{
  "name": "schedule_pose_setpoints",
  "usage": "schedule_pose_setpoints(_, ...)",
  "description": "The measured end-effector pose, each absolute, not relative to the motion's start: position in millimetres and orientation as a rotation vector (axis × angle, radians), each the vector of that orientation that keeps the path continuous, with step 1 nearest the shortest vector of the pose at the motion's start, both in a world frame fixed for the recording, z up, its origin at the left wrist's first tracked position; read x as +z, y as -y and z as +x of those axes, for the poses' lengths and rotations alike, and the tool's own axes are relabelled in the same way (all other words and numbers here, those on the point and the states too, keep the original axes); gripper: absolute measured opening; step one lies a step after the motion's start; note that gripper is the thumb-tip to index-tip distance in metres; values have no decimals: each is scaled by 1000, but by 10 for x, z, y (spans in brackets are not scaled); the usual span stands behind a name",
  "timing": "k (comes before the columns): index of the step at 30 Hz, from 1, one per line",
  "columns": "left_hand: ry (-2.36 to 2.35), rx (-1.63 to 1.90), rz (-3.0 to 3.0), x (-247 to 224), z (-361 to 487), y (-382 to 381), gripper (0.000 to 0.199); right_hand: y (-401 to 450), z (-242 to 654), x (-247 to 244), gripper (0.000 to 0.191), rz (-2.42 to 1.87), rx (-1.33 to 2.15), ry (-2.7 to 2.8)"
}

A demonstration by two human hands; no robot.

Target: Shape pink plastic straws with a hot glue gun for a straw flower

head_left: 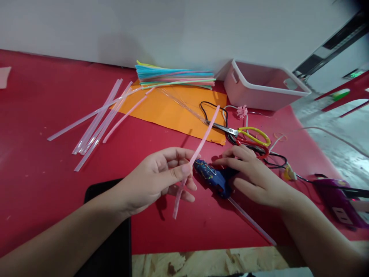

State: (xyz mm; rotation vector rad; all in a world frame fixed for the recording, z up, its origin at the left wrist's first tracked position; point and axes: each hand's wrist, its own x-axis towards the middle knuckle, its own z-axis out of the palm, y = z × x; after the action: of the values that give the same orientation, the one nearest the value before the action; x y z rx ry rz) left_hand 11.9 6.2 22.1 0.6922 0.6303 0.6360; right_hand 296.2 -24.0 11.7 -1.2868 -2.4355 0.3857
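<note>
Left hand has a pink stem pinched in its fingers, tilted, above the table toward the front edge. Glue gun lies just right of it, clear stick in its back end reaching the front edge. Right hand is at the gun's handle, fingers loosely bent; can't tell if they grip. Scissors toward right edge, bin at far right corner.
</note>
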Motion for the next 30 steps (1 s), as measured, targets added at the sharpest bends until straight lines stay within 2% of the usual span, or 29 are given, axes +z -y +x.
schedule_pose_setpoints(4, -580, 540, 568, 216, 87, -82, 13, 279, 2929, 102, 25, -1213, 153, 2044)
schedule_pose_setpoints(10, -568, 367, 544, 218, 63, -79, 8, 371, 2735, 59, 37, -1126, 101, 2048)
schedule_pose_setpoints(16, -595, 259, 648, 200, 73, -78, 9, 375, 2679, 81, 19, -1110, 61, 2136)
schedule_pose_setpoints(26, -664, 246, 703, 218, 93, -77, 11, 369, 2697, 149, 25, -939, 172, 2277)
schedule_pose_setpoints(30, -752, 269, 793, 248, 137, -64, 26, 378, 2662, 143, 22, -1005, 17, 2302)
